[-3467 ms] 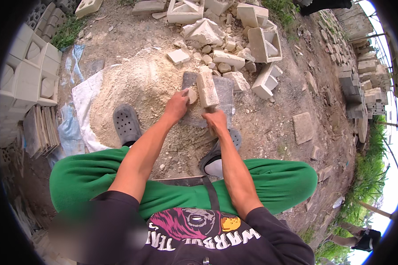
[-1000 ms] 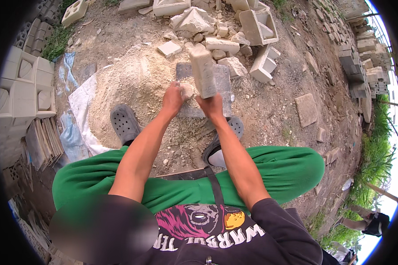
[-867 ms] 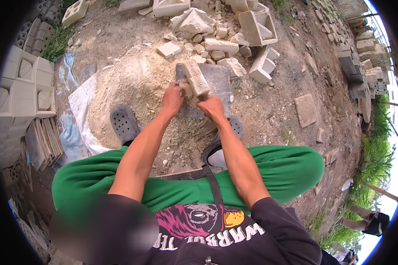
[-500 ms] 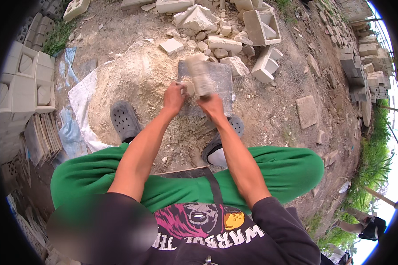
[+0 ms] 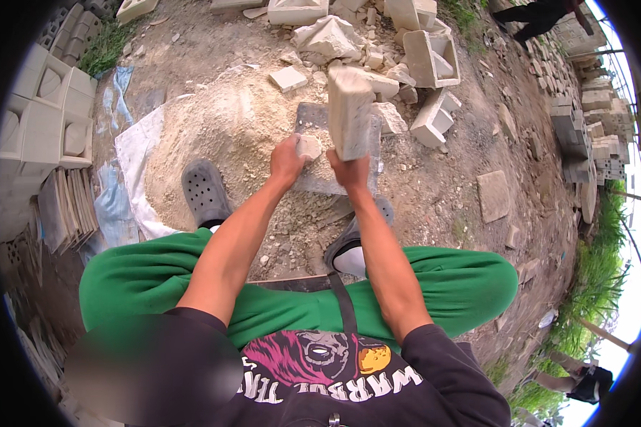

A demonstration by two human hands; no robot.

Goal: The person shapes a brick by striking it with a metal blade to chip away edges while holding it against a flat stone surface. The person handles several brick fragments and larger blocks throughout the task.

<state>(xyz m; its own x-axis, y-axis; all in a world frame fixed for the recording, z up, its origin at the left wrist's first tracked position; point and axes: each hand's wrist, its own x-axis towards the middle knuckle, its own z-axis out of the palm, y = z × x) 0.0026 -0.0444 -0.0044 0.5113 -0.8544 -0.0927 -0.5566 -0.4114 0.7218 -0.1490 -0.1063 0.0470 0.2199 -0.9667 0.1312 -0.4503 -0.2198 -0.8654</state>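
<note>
Now the left hand (image 5: 287,161) grips a stone chunk (image 5: 309,147), the right hand (image 5: 350,173) a mallet (image 5: 350,114); grit (image 5: 217,114) covers white sheeting (image 5: 132,153).

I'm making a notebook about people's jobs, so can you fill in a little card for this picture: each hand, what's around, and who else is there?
Left hand: holding a small pale chunk over a dark slab
Right hand: gripping the near end of a long pale block, which looks raised
Left of slab: a crumbly pale heap
Beyond slab: broken pale pieces
Shoes: grey clogs with holes
Others: a person in dark trousers, upper right
</note>
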